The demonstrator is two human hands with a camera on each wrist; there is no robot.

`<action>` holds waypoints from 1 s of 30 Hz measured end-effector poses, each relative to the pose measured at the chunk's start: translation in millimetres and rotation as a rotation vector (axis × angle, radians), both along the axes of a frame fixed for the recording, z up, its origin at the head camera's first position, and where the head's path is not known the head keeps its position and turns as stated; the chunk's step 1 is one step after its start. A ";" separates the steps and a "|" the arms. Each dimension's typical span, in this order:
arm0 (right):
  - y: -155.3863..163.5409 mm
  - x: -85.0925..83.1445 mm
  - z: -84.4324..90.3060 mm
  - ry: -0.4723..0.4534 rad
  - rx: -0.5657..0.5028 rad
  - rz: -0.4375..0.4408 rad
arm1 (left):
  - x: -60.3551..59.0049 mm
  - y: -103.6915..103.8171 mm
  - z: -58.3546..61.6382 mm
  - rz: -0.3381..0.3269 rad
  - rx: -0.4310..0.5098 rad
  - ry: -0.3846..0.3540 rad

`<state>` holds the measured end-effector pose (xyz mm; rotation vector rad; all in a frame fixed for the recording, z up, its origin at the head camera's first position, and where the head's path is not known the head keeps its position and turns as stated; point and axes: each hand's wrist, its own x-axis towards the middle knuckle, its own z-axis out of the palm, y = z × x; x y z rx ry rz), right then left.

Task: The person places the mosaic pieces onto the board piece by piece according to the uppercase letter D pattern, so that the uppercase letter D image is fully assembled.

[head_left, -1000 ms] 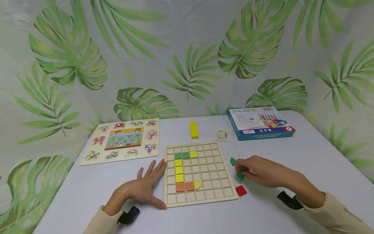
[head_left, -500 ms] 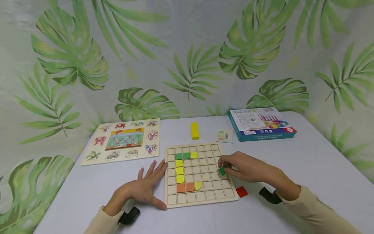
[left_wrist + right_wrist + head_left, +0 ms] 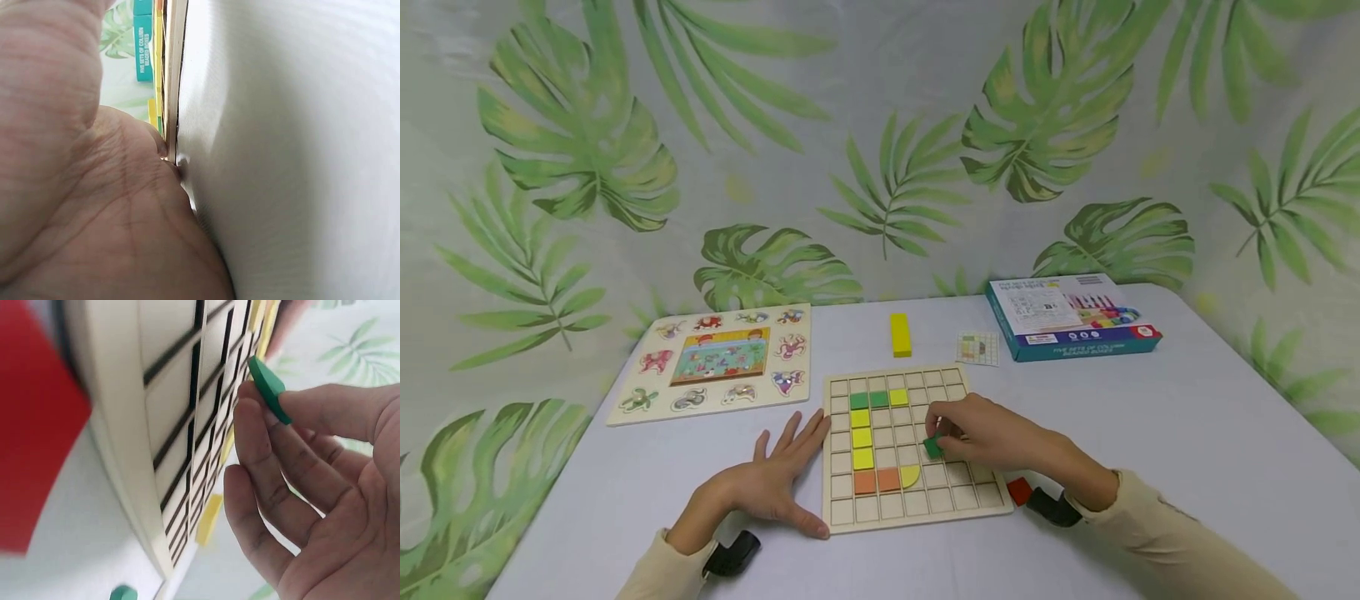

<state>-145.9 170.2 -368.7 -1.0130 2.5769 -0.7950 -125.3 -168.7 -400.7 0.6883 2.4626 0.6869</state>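
Thumb and fingers of my right hand (image 3: 992,433) pinch a green tile (image 3: 932,447) over the middle of the wooden grid board (image 3: 917,521). One edge of that tile (image 3: 269,390) looks curved in the right wrist view. My left hand (image 3: 767,487) has its fingers spread, with fingertips and thumb touching the board's left edge. Within the grid lie two green tiles (image 3: 868,400), several yellow square tiles (image 3: 861,437), two orange tiles (image 3: 876,480) and a yellow quarter-circle tile (image 3: 910,476). The left wrist view is mostly palm (image 3: 94,187) and board edge.
A red tile (image 3: 1019,490) lies off the board's right edge. Another green piece (image 3: 124,592) shows on the table in the right wrist view. Behind the board are a yellow block (image 3: 900,335), a pattern card (image 3: 977,348), a box (image 3: 1075,321) and an animal puzzle (image 3: 715,362).
My right hand has picked up a green tile from the table right of the board and carried it left over the grid. The left hand has stayed at the board's edge.
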 end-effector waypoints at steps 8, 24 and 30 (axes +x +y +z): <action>-5.8 -1.2 -7.5 0.046 0.020 -0.039 | -0.9 -0.6 -0.2 -0.001 0.002 0.010; -7.4 1.1 -10.0 0.153 0.108 -0.041 | -1.7 -0.5 -2.8 0.001 -0.005 0.010; -10.7 1.9 -8.2 0.143 0.128 -0.018 | -1.8 -0.7 -4.6 0.006 -0.004 0.007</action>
